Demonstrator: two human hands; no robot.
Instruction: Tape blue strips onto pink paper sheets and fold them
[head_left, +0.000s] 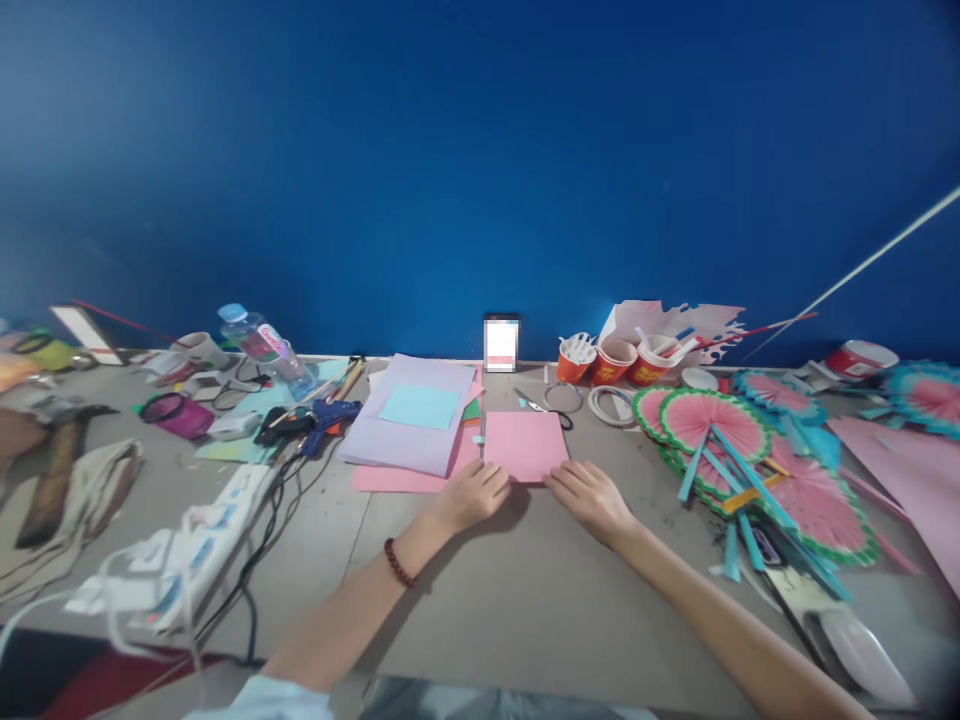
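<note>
A square of pink paper (526, 445) lies in front of me at the middle of the table. My left hand (478, 492) is at its near left corner, fingers curled together on the edge. At the near right corner, my right hand (592, 498) grips the paper with its fingers close together; the thumbs are mostly hidden. Just beyond the paper are scissors (536, 405), partly covered by it. To the left lies a stack of lilac paper (360, 440) with a light blue sheet (421, 405) on top.
Red paper cups (615, 362) and a tape roll (611, 405) stand near the blue wall. Pink-and-green paper fans (716, 430) spread at right. On the left are a power strip (214, 545), cables, a blue glue gun (330, 418) and a bottle (270, 345). A phone (502, 345) leans upright.
</note>
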